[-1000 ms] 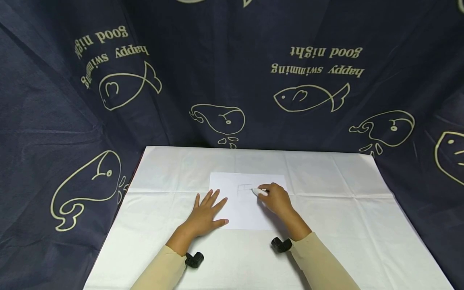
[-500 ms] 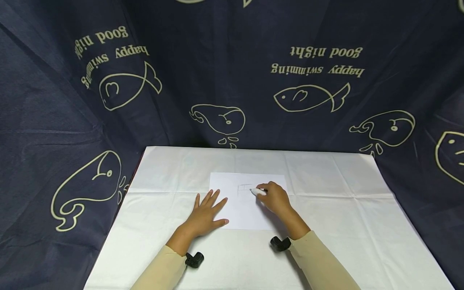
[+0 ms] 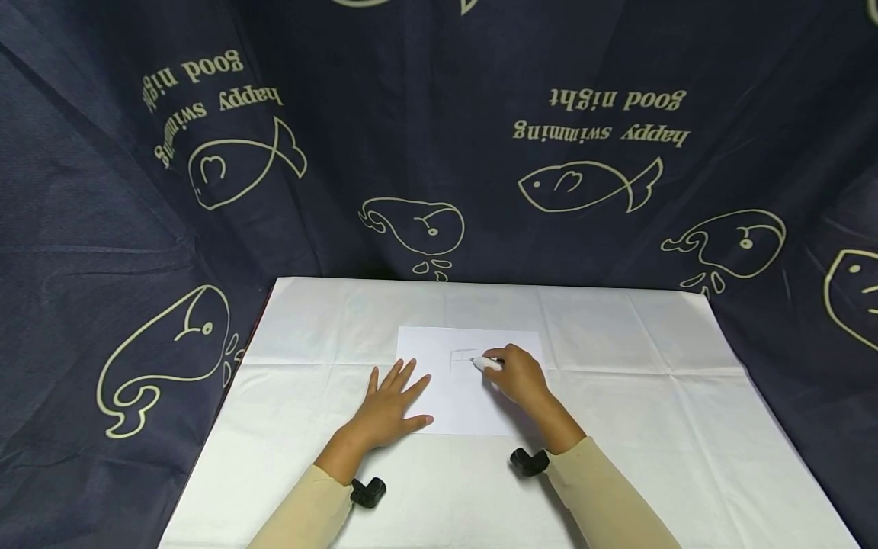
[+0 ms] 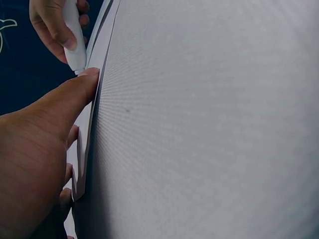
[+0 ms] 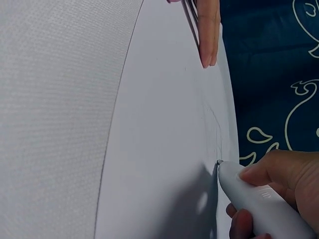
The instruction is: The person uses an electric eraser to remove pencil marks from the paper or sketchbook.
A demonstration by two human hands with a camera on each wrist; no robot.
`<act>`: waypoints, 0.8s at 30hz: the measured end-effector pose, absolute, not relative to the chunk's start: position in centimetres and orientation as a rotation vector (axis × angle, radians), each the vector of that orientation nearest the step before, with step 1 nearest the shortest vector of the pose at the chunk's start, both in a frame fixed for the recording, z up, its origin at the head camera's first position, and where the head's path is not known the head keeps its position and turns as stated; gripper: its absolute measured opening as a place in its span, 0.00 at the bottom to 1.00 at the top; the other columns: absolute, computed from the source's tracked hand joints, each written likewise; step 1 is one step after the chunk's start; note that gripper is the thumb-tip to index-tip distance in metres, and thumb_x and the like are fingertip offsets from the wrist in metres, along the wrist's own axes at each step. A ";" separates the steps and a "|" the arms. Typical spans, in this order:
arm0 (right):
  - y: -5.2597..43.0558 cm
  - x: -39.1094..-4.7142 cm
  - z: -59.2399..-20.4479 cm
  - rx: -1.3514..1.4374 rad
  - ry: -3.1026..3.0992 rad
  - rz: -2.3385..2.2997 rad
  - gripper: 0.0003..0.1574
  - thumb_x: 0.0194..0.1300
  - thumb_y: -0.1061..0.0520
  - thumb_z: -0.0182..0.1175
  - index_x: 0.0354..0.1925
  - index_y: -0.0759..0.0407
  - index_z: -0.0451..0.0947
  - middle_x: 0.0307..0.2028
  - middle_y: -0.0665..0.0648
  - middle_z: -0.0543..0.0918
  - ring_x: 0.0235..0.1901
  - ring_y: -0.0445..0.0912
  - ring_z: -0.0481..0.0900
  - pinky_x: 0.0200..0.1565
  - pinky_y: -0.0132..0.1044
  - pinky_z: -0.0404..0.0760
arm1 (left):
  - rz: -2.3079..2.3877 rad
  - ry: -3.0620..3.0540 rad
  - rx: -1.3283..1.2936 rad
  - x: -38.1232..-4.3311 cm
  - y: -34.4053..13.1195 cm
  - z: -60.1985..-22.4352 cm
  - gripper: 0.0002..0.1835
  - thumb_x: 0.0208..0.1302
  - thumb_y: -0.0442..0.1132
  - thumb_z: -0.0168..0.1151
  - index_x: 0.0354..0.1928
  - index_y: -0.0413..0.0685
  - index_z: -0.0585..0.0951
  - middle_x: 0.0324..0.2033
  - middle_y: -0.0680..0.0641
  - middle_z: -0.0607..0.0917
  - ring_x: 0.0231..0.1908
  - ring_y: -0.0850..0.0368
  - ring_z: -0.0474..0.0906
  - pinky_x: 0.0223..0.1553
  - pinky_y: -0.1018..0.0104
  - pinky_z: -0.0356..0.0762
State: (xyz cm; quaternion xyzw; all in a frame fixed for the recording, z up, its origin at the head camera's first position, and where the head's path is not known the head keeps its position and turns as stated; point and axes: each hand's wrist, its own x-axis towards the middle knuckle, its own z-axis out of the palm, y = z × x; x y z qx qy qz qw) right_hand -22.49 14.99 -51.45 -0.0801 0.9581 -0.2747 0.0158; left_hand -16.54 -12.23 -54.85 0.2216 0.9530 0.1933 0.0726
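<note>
My left hand [image 3: 384, 408] lies with its fingers spread on the left part of a white sheet of paper [image 3: 456, 400]. In the left wrist view its thumb [image 4: 75, 94] stretches along the paper's near edge. My right hand [image 3: 524, 375] grips a thick white pen [image 3: 487, 364] over the sheet's upper right part. Seen from the right wrist, the pen [image 5: 259, 206] has a rounded body and a small dark tip, which meets the paper at some faint thin lines [image 5: 219, 130]. Those lines [image 3: 461, 357] form a small, boxy figure left of the pen tip.
A creased white cloth [image 3: 631, 427] covers the table under the paper. Beyond the table's far edge hangs a dark blue curtain [image 3: 480, 252] printed with fish, whales and lettering. Each wrist carries a small black camera [image 3: 368, 492].
My right hand and the pen have slid a little to the left over the paper. The left hand stays where it was.
</note>
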 end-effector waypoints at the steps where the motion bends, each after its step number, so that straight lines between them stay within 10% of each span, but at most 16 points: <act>1: 15.0 -22.5 -51.5 -0.247 2.980 -0.855 0.18 0.60 0.56 0.68 0.50 0.54 0.88 0.32 0.56 0.83 0.26 0.45 0.70 0.30 0.38 0.71 | 0.583 2.863 0.666 -16.5 -12.2 -54.9 0.41 0.69 0.64 0.58 0.78 0.58 0.62 0.81 0.43 0.51 0.81 0.41 0.41 0.74 0.27 0.34; 24: 14.0 -22.5 -51.7 -0.250 2.954 -0.866 0.18 0.62 0.55 0.69 0.51 0.54 0.88 0.33 0.56 0.83 0.27 0.45 0.71 0.32 0.39 0.73 | 0.569 2.870 0.668 -16.6 -12.3 -55.1 0.41 0.68 0.66 0.57 0.78 0.59 0.62 0.81 0.44 0.51 0.81 0.41 0.41 0.74 0.27 0.34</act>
